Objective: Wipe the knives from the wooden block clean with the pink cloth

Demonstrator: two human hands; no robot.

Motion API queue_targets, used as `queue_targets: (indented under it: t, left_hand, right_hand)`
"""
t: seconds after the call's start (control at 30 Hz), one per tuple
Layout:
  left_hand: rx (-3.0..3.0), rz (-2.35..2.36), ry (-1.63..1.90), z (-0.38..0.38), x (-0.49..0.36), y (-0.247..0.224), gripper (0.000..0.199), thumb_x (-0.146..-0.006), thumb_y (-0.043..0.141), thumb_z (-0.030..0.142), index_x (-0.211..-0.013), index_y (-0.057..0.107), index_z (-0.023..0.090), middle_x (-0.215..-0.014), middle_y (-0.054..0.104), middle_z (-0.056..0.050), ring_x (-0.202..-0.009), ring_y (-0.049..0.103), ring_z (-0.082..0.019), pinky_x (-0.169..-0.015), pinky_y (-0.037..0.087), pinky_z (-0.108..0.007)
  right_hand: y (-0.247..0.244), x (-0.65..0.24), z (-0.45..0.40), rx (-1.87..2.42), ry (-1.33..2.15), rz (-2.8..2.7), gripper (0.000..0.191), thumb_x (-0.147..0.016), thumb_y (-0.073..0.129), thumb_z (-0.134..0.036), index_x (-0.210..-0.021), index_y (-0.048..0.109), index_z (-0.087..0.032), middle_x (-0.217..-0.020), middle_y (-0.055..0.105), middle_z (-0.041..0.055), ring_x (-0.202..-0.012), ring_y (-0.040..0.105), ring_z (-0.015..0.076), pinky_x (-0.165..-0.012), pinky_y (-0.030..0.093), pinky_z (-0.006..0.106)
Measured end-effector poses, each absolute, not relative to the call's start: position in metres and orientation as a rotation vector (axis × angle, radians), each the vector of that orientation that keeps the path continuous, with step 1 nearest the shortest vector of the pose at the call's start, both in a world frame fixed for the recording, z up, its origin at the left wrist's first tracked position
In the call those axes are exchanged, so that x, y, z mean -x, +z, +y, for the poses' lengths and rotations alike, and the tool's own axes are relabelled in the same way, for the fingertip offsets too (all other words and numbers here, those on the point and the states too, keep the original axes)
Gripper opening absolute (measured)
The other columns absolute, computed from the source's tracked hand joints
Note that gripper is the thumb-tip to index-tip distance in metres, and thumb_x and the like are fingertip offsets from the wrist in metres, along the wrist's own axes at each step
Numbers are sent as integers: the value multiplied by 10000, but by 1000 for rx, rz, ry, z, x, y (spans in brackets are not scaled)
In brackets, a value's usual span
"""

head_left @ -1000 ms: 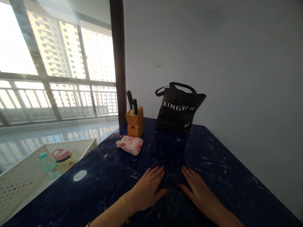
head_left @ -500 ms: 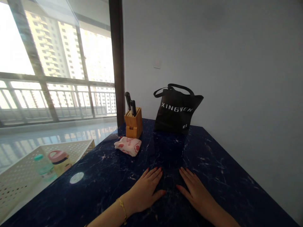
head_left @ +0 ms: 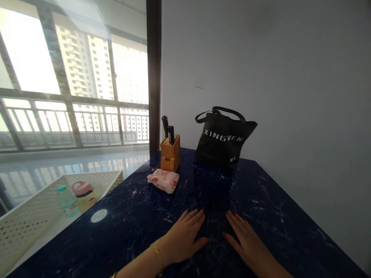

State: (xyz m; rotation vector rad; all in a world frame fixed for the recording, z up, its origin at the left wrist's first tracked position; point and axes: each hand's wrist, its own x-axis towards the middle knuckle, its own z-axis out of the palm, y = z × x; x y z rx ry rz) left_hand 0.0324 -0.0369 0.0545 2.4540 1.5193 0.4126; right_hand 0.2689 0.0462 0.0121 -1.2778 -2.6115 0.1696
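Note:
Both palms lie flat on a dark blue marbled table point(head_left: 139, 227). My left hand point(head_left: 185, 236), with a gold bracelet at the wrist, has its fingers stretched forward and holds nothing. To its right, across a small gap, my right hand point(head_left: 246, 237) rests the same way, thumb apart from the fingers. Beyond the left hand lies a folded white and red cloth point(head_left: 164, 180), in front of a wooden knife block point(head_left: 171, 154) with several black-handled knives point(head_left: 171, 134). A black tote bag point(head_left: 222, 143) with white lettering stands at the far end, its straps up.
A cream perforated basket point(head_left: 26, 227) beside the table's left edge holds a clear bottle with a green cap point(head_left: 67, 202) and a pink-lidded bottle point(head_left: 84, 195). A round white disc or light spot point(head_left: 99, 216) shows on the table. A wall point(head_left: 304, 96) rises behind and to the right.
The view has turned slightly left and up, so everything sits a little farther right and lower. My hands stay flat on the table, and no object has moved.

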Motion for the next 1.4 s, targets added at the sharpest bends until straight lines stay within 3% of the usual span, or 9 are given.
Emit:
queue_targets:
  t: [0.5,1.4]
  left_hand:
    - [-2447,1531,426,-38,-33,55,613,-839,266,505,-1349,209,168,-1405,221,-75,-1282,180,-233,-1042,152,-412]
    - [-2481,1562,404,-38,-35,53,606,-840,285,488,-1346,216,162,-1402,225,-86,-1284,176,-226,-1037,159,-412]
  right_hand:
    - [10,-268,49,1300,172,-2616,660,-790,303,-595,-1295,344,-172,-1356,295,53,-1257,232,255,-1040,220,431]
    - [16,-267,45,1322,177,-2649,675,-801,265,-594,-1310,303,-153,-1370,260,50,-1269,201,241,-1048,199,416]
